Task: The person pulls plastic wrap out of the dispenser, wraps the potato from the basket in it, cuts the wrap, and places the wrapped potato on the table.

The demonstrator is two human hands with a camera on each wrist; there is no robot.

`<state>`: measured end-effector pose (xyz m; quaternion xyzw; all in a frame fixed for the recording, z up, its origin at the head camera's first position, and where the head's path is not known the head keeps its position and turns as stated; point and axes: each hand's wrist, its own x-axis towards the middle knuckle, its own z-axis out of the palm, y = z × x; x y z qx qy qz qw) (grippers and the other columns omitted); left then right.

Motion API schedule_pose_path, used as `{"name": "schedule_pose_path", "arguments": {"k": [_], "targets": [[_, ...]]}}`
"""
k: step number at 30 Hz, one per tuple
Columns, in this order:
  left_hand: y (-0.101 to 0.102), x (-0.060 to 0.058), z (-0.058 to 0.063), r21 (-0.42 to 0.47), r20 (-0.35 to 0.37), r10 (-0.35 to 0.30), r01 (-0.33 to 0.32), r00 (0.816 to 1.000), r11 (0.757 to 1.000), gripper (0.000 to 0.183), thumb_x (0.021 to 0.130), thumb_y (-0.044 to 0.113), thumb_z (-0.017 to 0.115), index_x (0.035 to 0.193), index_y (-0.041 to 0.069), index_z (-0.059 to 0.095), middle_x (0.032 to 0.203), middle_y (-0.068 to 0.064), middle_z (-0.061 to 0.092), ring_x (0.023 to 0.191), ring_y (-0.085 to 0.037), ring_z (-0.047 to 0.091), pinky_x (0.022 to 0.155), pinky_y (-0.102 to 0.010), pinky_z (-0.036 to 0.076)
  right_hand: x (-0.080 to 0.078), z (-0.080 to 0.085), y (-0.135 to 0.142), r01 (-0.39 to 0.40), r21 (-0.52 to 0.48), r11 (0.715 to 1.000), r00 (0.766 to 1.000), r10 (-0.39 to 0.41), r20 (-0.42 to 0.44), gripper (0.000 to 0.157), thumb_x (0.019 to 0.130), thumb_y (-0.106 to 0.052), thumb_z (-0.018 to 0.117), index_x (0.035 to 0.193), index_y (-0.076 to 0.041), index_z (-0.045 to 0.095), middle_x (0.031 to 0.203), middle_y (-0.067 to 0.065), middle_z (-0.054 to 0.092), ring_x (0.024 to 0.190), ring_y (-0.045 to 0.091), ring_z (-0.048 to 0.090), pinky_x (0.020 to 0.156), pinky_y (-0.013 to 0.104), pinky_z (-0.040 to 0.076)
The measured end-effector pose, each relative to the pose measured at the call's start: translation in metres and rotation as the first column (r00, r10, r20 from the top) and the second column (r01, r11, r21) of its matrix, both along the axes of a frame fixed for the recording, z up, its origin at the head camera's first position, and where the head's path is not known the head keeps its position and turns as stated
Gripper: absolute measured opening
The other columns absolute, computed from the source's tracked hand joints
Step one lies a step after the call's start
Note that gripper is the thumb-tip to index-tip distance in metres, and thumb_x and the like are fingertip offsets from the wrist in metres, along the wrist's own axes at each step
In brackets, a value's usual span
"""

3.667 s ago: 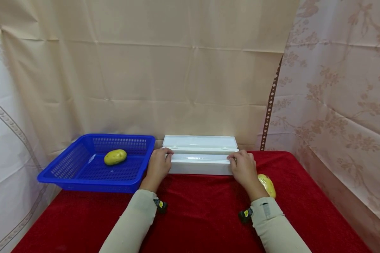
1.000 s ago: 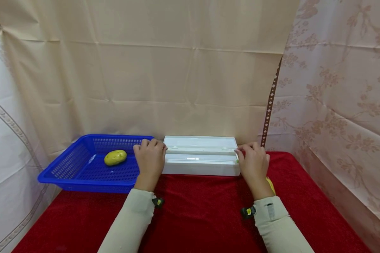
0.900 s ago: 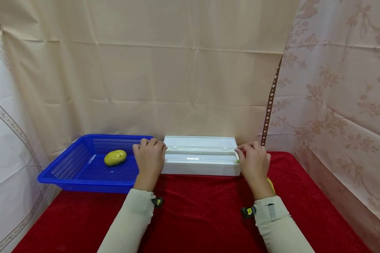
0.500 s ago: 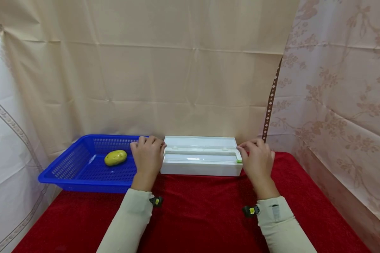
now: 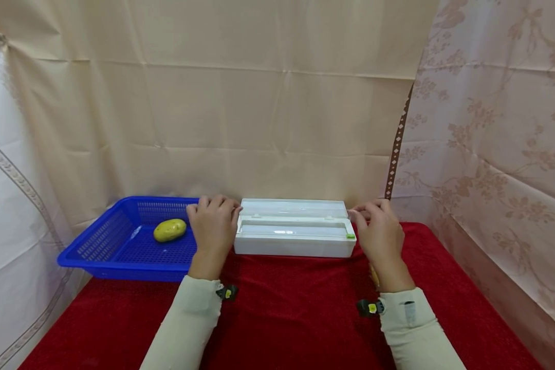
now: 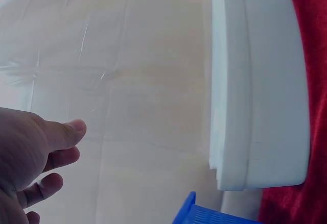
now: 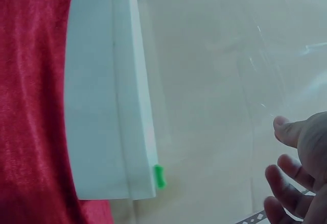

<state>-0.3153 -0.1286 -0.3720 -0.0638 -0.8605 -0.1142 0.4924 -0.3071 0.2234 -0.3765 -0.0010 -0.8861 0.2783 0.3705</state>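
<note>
Red-covered table [image 5: 296, 308], white box [image 5: 293, 247] at its far edge, left hand [image 5: 211, 223] and right hand [image 5: 381, 234] apparently pinching clear film [image 6: 103, 75] between them; likely draw-out step, next needs even tension.

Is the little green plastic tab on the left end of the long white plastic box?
No, the green tab sits at the right end of the white box, nearer the right hand.
</note>
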Motion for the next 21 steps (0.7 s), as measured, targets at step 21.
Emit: {"name": "schedule_pose_path", "arguments": {"k": [21], "targets": [[-0.001,0.02,0.026,0.026,-0.056,-0.02,0.022,0.998,0.999,0.016,0.09,0.031,0.079,0.092,0.014,0.079,0.099,-0.006,0.075,0.098,-0.035,0.061,0.081,-0.057,0.036,0.017,0.024,0.0,-0.007,0.007,1.0,0.991,0.007,-0.131,0.013,0.095,-0.027,0.076,0.096,-0.014,0.079,0.112,0.011,0.064,0.088,0.029,0.063,0.064,0.046,0.046]]}}
